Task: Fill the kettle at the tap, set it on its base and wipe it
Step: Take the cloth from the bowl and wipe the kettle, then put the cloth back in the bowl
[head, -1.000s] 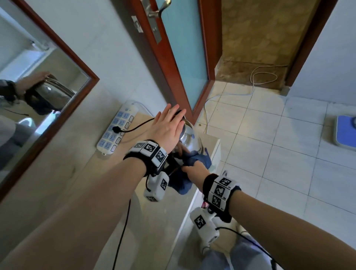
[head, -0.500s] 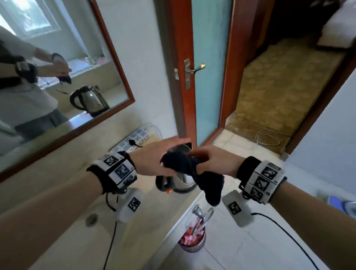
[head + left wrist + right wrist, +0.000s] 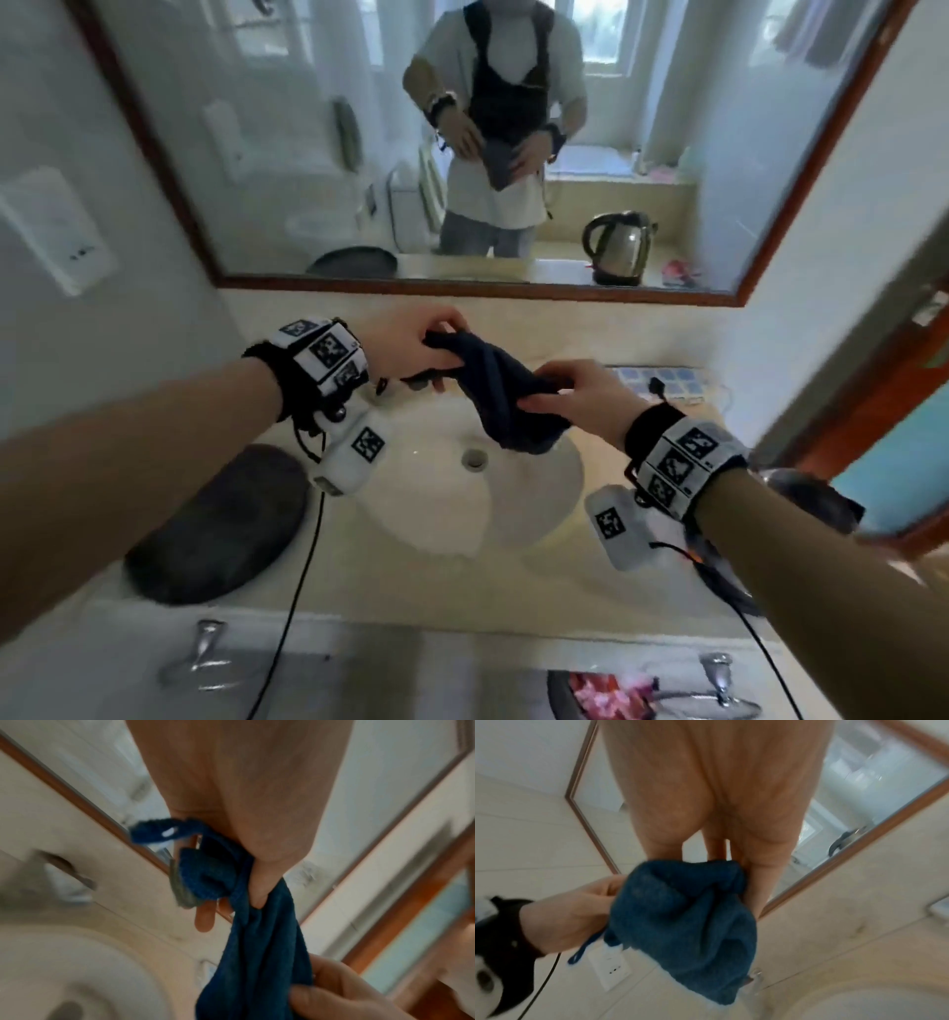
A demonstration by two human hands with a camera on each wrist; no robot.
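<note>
A dark blue cloth (image 3: 506, 398) hangs twisted between both my hands above the white sink (image 3: 539, 493). My left hand (image 3: 426, 354) grips its upper end, fingers curled round the bunched fabric (image 3: 205, 878). My right hand (image 3: 565, 395) pinches the lower part between thumb and fingers, and the cloth's tail (image 3: 680, 923) droops below it. The steel kettle with a black handle shows in the mirror as a reflection (image 3: 619, 246), standing on the counter. The kettle itself is only a dark blur (image 3: 801, 493) behind my right forearm.
A dark oval tray (image 3: 215, 524) lies on the counter left of the sink. A power strip (image 3: 662, 383) with one plug in it sits against the back wall on the right. The red-framed door (image 3: 898, 437) is further right. Cabinet handles (image 3: 200, 652) stick out below the counter edge.
The view swung left from the kettle to the sink. Both hands left the kettle and carried the cloth over the basin; my left hand now holds the cloth too.
</note>
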